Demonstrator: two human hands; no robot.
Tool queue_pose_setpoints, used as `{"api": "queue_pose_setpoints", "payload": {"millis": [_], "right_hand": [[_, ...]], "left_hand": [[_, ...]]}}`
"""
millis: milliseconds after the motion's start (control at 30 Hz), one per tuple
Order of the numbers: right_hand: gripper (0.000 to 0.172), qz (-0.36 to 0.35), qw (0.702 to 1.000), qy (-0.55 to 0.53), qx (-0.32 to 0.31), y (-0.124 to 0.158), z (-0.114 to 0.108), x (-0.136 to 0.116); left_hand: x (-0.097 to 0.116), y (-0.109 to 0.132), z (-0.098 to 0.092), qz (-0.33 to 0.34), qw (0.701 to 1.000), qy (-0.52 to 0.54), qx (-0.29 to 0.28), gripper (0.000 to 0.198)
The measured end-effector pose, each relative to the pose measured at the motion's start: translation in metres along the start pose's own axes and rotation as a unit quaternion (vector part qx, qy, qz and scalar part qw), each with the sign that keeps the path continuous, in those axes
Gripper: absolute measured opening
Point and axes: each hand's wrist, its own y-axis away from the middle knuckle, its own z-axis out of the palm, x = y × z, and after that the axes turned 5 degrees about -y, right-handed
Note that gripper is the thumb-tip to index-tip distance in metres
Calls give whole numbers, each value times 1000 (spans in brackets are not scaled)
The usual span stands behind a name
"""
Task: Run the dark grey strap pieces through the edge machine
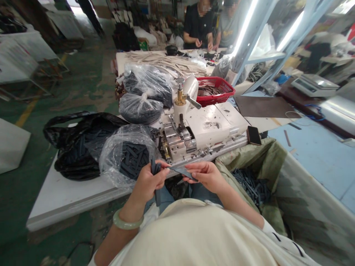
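My left hand (146, 183) is closed around a few dark blue-grey strips (158, 197) that stick out above and below the fist. Between the fingers of my right hand (209, 176) is one more flat blue-grey strip (181, 171), its left end reaching the left thumb and fingertips. Both hands are over my lap, just in front of a cream skiving machine (209, 123) with a brass and steel post. Left of the machine, a clear plastic bag (111, 157) lies open with many similar strips (133, 158) inside.
A black plastic bag (66, 155) of strips sits at the table's left. To my right, a green cloth-lined bin (277, 157) holds more strips. A phone (253, 135) lies by the machine's right end. Behind are tied bags (141, 109) and a red basket (215, 99). Two people stand across the table.
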Motion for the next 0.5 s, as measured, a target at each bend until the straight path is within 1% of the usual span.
{"api": "queue_pose_setpoints", "payload": {"millis": [100,233,367,500], "right_hand": [[38,3,1000,-22,-10,0,-4,0],[35,15,998,-52,-20,-1,-8,0],[31,35,997,-74,-14,-2,-10,0],[31,36,995,-89,-15,-4,-12,0]], "left_hand": [[2,-1,1,-4,1000,10,-11,22],[3,-1,1,-7,1000,7,-12,24],[1,-2,-1,-5,1000,-10,-6,24],[-1,-4,-2,-7,1000,-8,-12,23]]}}
